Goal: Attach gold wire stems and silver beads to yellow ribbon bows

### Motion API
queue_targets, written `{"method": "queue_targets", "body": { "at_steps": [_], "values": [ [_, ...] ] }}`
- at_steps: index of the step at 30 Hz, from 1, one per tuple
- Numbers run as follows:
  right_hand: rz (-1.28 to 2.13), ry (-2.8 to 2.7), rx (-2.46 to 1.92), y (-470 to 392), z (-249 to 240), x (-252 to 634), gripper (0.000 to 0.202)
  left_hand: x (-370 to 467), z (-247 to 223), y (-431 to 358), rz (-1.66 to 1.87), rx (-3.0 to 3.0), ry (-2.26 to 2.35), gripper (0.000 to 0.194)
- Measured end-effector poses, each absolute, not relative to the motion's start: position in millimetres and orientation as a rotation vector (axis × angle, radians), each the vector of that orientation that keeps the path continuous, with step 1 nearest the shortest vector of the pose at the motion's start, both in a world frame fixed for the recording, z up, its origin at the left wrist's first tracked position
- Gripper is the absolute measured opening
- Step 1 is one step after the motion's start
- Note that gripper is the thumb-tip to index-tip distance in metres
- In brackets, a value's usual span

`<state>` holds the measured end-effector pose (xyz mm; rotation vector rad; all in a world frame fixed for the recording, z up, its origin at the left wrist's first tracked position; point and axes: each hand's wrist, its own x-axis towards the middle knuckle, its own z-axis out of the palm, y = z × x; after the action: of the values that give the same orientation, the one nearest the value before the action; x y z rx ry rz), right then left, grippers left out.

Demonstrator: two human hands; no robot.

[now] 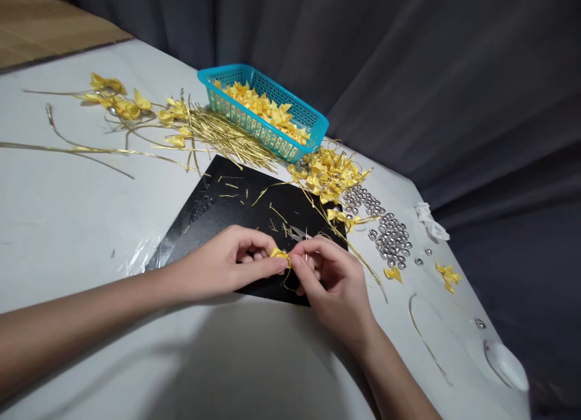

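Note:
Over the black mat (pixel 190 226), my left hand (pixel 231 259) pinches a small yellow ribbon flower (pixel 278 255) between thumb and fingers. My right hand (pixel 333 275) meets it from the right, its thumb and forefinger closed on a thin gold cord (pixel 287 278) at the flower's edge. The cord hangs in a small loop below the fingertips. Small scissors (pixel 299 233) lie on the mat just behind my right hand, partly hidden by it. Short gold cord clippings (pixel 231 186) are scattered on the mat.
Behind the mat stands a turquoise basket (pixel 254 120) of yellow ribbon pieces, with a bundle of gold cords (pixel 227 135) beside it. Yellow flowers (pixel 333 175) are heaped at right, near silver beads (pixel 393 238). A white round object (pixel 506 364) sits at the right edge.

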<state>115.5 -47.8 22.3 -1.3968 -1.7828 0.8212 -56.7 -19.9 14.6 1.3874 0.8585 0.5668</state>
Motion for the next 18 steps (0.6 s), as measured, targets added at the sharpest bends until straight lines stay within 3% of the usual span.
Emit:
{"method": "queue_targets", "body": {
  "at_steps": [18],
  "values": [
    [0.852, -1.919, -1.396, -46.8, 29.4, 120.6, 0.012, -57.0, 8.7, -20.1, 0.575, 1.436, 0.892, 0.027]
  ]
}}
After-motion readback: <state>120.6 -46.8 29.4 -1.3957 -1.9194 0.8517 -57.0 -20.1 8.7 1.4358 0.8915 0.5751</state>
